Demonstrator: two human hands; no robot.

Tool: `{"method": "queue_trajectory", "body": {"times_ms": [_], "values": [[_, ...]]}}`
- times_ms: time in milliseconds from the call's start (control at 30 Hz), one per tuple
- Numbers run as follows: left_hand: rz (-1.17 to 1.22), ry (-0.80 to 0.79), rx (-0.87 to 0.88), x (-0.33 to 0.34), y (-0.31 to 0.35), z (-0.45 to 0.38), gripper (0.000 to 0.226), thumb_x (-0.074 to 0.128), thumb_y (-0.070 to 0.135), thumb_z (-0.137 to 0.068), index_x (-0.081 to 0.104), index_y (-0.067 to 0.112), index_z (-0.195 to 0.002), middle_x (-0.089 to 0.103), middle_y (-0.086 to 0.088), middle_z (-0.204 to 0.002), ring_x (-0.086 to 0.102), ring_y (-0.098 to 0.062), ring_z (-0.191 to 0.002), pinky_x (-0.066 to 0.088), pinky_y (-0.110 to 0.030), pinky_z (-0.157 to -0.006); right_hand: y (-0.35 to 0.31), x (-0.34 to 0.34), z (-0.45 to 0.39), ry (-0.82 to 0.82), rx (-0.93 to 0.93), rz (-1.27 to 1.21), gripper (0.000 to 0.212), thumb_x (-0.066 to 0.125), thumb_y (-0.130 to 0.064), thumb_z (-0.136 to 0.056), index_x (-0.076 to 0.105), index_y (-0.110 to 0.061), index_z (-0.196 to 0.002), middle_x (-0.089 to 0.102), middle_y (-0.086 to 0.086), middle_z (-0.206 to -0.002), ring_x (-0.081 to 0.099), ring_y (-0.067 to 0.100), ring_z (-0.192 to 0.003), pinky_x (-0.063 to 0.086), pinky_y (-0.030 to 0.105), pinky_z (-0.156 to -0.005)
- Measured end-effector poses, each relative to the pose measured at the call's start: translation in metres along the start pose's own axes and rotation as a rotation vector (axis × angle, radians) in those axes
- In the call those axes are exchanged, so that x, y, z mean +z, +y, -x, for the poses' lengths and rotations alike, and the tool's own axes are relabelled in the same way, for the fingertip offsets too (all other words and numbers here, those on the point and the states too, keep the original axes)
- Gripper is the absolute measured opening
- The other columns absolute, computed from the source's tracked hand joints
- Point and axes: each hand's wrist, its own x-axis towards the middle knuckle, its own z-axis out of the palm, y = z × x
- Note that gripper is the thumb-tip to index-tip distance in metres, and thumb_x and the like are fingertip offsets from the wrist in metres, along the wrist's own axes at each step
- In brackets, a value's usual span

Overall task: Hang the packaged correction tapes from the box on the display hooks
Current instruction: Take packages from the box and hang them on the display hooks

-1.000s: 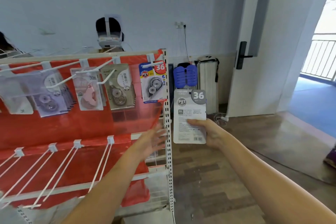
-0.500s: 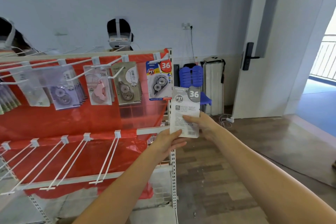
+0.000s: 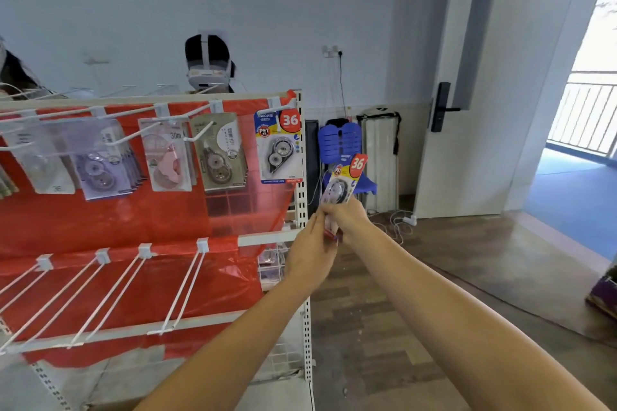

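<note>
Head view: right hand (image 3: 347, 215) and left hand (image 3: 312, 252) both pinch the bottom of a packaged correction tape (image 3: 344, 182), tilted, just right of the display rack (image 3: 302, 210), below the hung packs (image 3: 278, 147).

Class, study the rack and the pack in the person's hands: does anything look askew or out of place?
The held correction tape pack tilts right, gripped at its lower end by both the left hand and right hand, off any hook. Hung packs sit straight.

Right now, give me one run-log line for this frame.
phase: pre-hang | both hands hold red-and-blue carded correction tape pack | left hand | right hand | matching pack on top-right white hook
</note>
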Motion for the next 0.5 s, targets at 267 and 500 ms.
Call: {"method": "queue_trajectory", "body": {"times_ms": [267, 500], "values": [[-0.171, -0.032, 0.002, -0.049, -0.043, 0.009, 0.061, 0.057, 0.03, -0.092, 0.033, 0.016, -0.146, 0.037, -0.003, -0.149, 0.035, -0.018, -0.136, 0.026, -0.028, -0.111, -0.01, -0.039, -0.003, -0.194, -0.045, -0.117, 0.025, 0.066, 0.011, -0.078, 0.062, -0.012, -0.089, 0.067, 0.014, -0.107, 0.064, 0.03, -0.094, 0.051, 0.047, -0.09], [-0.452, -0.095, -0.109, -0.097, -0.077, -0.008, 0.05, 0.054, 0.026, -0.09, 0.046, 0.012, -0.137, 0.049, -0.01, -0.139, 0.044, -0.027, -0.127, 0.037, -0.039, -0.106, -0.018, -0.049, 0.01, -0.393, -0.065, -0.103, 0.02, 0.064, 0.003, -0.083, 0.064, -0.014, -0.093, 0.074, 0.0, -0.082, 0.07, 0.016, -0.077, 0.058, 0.029, -0.069]]}}
